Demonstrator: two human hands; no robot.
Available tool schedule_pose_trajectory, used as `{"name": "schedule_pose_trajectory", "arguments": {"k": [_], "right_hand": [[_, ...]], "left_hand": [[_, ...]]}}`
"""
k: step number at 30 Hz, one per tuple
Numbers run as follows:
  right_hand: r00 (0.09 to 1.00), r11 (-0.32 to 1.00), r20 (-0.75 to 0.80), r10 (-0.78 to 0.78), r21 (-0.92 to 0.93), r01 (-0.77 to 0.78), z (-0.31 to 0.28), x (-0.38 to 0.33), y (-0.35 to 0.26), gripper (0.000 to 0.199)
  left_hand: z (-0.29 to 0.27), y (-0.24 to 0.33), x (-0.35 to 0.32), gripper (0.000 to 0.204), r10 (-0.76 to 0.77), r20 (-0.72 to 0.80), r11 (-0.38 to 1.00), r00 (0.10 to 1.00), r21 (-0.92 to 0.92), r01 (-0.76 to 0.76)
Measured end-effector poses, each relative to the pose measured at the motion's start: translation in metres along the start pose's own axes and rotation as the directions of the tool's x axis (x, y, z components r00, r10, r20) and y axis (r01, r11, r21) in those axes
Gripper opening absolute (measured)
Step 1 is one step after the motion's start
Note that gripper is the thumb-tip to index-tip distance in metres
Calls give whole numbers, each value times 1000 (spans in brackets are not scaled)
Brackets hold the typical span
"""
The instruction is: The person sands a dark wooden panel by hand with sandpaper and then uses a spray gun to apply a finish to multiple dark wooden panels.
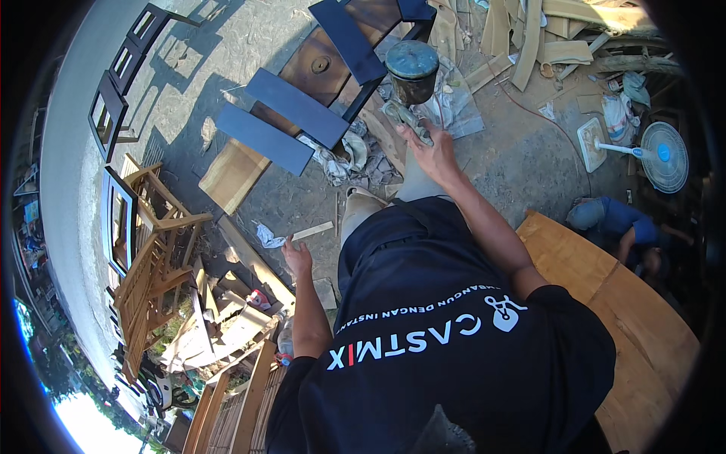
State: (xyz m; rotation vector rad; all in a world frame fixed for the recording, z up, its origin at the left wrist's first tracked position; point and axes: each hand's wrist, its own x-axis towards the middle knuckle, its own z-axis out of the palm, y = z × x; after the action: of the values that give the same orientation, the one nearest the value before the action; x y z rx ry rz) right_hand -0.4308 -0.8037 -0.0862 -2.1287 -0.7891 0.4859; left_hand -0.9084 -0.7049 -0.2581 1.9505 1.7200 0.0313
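Observation:
A crumpled greyish cloth (404,115) is gripped in my right hand (434,155), held in front of me. Just beyond it stands a dark bucket (414,89) with a bluish lid on top. My left hand (297,257) hangs at my left side, fingers apart, with nothing visible in it. Near its fingertips, a thin wood strip (313,231) and a pale blue crumpled rag (268,236) lie on the ground. Dark painted boards (299,108) rest ahead of me beside a brown wooden panel (314,66).
Wooden chair frames (162,219) and dark painted frames (110,113) line the left. Scrap wood (522,45) is piled at the far right. A standing fan (664,157) and a crouching person (616,223) are at right, near a large wooden panel (605,303).

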Motion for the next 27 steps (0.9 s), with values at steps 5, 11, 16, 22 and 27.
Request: {"name": "schedule_pose_trajectory", "arguments": {"k": [5, 11, 16, 22, 27], "right_hand": [[970, 993, -223, 98, -40, -109, 10, -19, -38, 62], [943, 985, -305, 131, -68, -158, 12, -23, -42, 64], [970, 999, -240, -32, -21, 28, 32, -31, -46, 61], [949, 1000, -313, -27, 4, 30, 38, -30, -49, 47], [930, 990, -346, 120, -22, -136, 11, -25, -45, 65]], "left_hand": [[-32, -44, 12, 47, -12, -52, 1000, 999, -7, 12], [-34, -70, 8, 46, 20, -10, 1000, 1000, 10, -20], [-33, -66, 17, 47, 34, 50, 999, 998, 23, -35], [-41, -65, 52, 48, 137, -11, 991, 990, -8, -137], [-47, -60, 55, 49, 135, 8, 990, 991, 33, -135]]}}
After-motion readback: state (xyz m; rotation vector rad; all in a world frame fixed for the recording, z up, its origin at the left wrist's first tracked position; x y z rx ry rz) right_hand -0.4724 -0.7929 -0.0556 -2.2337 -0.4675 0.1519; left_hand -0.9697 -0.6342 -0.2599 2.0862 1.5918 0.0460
